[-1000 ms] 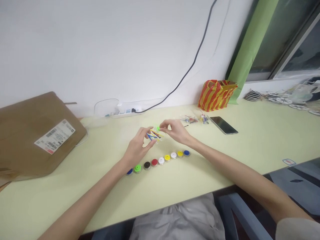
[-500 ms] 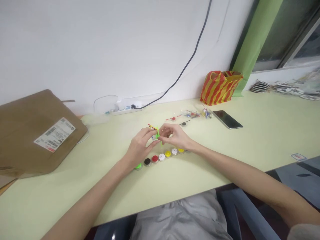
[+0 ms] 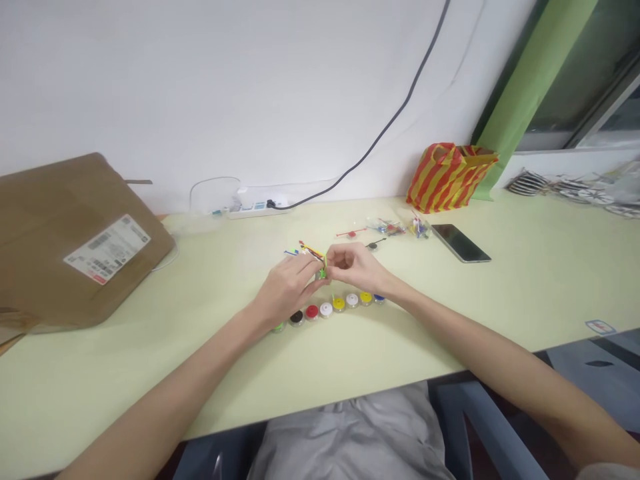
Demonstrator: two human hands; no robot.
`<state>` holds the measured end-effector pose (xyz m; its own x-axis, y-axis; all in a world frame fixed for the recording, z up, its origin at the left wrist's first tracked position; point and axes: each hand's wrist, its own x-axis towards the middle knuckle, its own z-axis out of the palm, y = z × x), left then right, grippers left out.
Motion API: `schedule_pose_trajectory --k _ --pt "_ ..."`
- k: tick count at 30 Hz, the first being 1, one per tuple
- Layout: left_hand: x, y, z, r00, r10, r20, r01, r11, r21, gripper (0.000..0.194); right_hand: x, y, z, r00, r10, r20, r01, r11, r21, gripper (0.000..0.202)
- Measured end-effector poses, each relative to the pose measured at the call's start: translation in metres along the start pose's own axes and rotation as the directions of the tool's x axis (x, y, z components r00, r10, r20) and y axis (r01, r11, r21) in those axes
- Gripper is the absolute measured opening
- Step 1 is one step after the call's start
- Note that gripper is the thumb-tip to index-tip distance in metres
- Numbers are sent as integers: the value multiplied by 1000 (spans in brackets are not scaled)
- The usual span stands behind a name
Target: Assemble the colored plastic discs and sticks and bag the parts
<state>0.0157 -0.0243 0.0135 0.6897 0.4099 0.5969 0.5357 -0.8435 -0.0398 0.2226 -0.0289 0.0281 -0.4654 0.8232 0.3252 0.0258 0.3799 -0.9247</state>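
My left hand [image 3: 290,285] and my right hand [image 3: 359,268] meet above the table, fingertips pinched round a small bright green plastic piece [image 3: 323,272]. Fingers cover most of it. Thin coloured sticks with arrow tips [image 3: 311,249], yellow, red and dark, jut out past my left fingers; whether that hand grips them I cannot tell. Just in front of the hands runs a curved row of small clear round pieces with coloured caps, among them a black one [image 3: 297,317], a red one [image 3: 312,311], a yellow one [image 3: 339,304] and a blue one [image 3: 379,298].
Behind lie a red arrow piece [image 3: 351,234], a black arrow piece [image 3: 373,246] and small clear packets [image 3: 393,228]. A phone [image 3: 461,243] and a striped bag [image 3: 450,179] are at right. A brown parcel [image 3: 45,247] occupies the left; a power strip [image 3: 260,207] sits by the wall.
The view has shifted slightly. Both hands still pinch the green piece, now turned so that less of it shows. More of the blue cap at the row's right end is visible.
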Motion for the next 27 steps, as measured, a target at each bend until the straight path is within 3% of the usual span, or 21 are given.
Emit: schedule_pose_trajectory --k 9,17,27 --pt "2 4 0 998 -2 61 6 997 -73 25 4 13 -11 990 68 126 -87 986 144 16" --pt "1 6 2 997 28 78 -26 999 -29 24 1 15 -10 953 148 263 -226 927 298 16" --pt "0 7 1 996 67 -50 -67 998 -2 8 1 13 -3 950 95 296 -200 915 350 21"
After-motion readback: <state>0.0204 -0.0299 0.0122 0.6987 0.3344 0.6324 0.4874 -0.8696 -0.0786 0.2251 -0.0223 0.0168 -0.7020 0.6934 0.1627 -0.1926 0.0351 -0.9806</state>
